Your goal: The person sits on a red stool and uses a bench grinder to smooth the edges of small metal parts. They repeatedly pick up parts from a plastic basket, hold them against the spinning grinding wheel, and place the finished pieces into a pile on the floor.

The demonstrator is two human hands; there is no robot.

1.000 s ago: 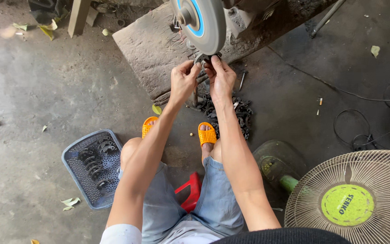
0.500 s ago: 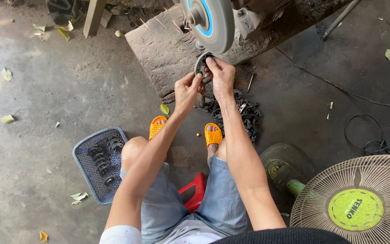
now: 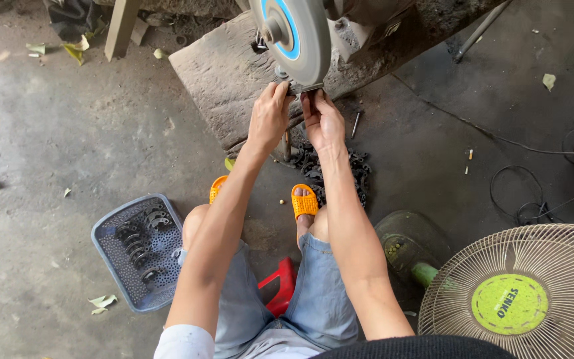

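Left hand: the left hand pinches one end of a small dark metal piece, fingers curled close.
Right hand: the right hand pinches the other end, thumb on top.
Metal piece: pressed against the lower rim of the grinding wheel.
Risk: fingertips sit just beside the wheel; a slip or a snagged piece could likely drag skin onto the stone or fling the part.
Change: half a second ago the piece hung below the wheel; now both hands have lifted it into contact.
Nearby: blue basket holding similar parts, left of the knees.

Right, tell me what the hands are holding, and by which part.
Both the left hand and right hand pinch a small dark metal piece by its ends, against the grinding wheel.
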